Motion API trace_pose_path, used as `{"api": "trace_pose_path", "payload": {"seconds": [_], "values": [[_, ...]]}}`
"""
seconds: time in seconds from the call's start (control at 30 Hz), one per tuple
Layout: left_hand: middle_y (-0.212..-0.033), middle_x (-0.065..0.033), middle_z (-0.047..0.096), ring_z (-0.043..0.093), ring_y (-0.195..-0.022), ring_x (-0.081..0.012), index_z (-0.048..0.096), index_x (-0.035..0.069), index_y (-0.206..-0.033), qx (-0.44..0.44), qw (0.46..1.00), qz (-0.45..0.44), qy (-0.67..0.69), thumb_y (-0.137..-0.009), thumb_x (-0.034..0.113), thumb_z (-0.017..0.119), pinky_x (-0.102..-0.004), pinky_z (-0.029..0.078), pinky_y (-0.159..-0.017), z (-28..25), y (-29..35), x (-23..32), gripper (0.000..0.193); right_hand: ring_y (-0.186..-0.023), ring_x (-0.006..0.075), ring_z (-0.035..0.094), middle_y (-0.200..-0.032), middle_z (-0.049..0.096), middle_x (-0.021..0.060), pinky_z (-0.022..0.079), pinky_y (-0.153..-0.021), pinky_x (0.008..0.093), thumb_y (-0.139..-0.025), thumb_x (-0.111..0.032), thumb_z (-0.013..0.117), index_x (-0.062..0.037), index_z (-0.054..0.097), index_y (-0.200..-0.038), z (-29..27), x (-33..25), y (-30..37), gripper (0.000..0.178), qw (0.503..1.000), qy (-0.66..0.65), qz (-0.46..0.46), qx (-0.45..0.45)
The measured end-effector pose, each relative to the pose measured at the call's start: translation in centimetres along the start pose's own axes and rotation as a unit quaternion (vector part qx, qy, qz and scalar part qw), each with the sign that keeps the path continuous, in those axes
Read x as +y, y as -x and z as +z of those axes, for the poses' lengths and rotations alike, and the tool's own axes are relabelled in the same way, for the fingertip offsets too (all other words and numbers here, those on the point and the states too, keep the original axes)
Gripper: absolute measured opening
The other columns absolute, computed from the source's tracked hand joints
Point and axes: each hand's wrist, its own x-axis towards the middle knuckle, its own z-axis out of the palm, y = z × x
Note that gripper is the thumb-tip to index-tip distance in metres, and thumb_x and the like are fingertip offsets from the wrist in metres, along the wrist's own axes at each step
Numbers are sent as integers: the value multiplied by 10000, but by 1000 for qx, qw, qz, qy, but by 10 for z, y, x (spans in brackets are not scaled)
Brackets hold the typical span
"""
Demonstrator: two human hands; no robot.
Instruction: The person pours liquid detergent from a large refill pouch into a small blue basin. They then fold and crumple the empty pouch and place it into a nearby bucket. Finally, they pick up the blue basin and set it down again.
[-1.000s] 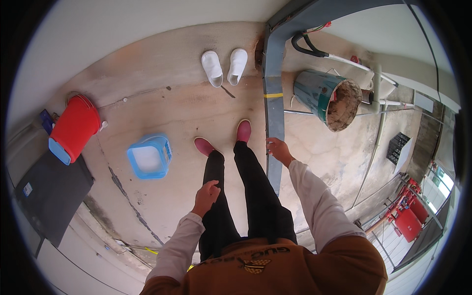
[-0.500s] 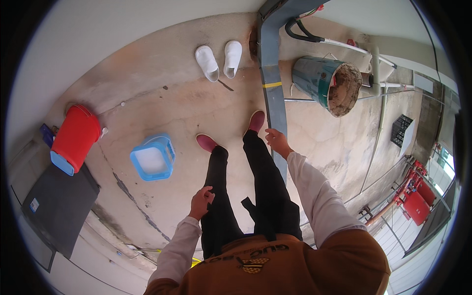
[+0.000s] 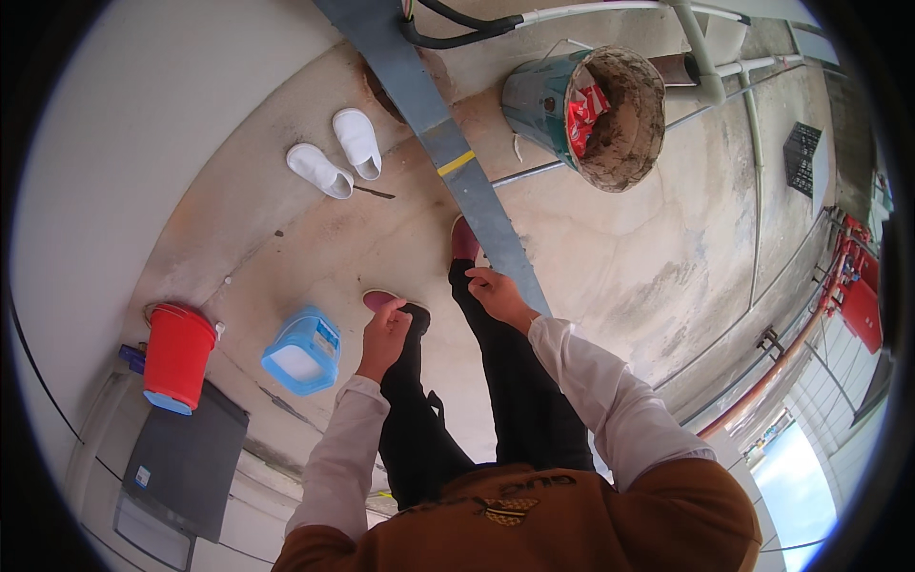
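Observation:
My left hand [image 3: 384, 338] hangs in front of my left leg, near the pink shoe [image 3: 383, 297] on that foot. Its fingers are loosely bent and I see nothing in them. Before my right shin is my right hand [image 3: 498, 296], fingers partly curled but apart, also with nothing visible in it. Left of my feet stands a light blue square bucket [image 3: 305, 357] with white contents. A pair of white slip-on shoes [image 3: 334, 157] sits on the floor ahead. Neither hand touches any of these.
A grey metal strip [image 3: 486, 210] with a yellow band runs along the floor on my right. Beyond it lies a dirty teal bucket [image 3: 543, 100] with red wrappers inside. Pipes [image 3: 701, 48] line the far right. At left are a red bucket [image 3: 179, 353] and a dark grey panel [image 3: 186, 467].
My view has turned rightward, so the floor objects appear rotated and shifted. Both hands have risen in front of my legs, and the right hand now crosses toward the middle.

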Motion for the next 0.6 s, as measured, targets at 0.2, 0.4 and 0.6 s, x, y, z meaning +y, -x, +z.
{"api": "trace_pose_path", "payload": {"seconds": [0.2, 0.4, 0.6], "values": [[-833, -87, 648, 635, -740, -167, 589, 64, -1100, -66, 994, 46, -78, -834, 141, 625, -278, 497, -685, 34, -127, 39, 279, -728, 202, 626, -846, 648, 100, 488, -679, 313, -836, -124, 569, -66, 582, -1074, -29, 18, 3, 245, 997, -45, 11, 60], [-798, -79, 647, 624, -715, -210, 607, 95, -1073, -73, 957, 142, -240, -817, 144, 605, -313, 498, -668, 27, -270, 70, 261, -653, 162, 582, -806, 619, 60, 482, -634, 276, -849, -88, 575, -73, 557, -1090, 0, 14, 28, 242, 982, -179, 59, 13], [-872, -106, 657, 627, -808, -262, 627, 87, -1049, -121, 915, 142, -356, -821, 194, 574, -349, 491, -727, 53, -353, 91, 257, -674, 122, 565, -799, 599, 37, 471, -648, 254, -860, -67, 567, -71, 542, -1114, 47, -2, 25, 255, 936, -340, 92, 5]]}}
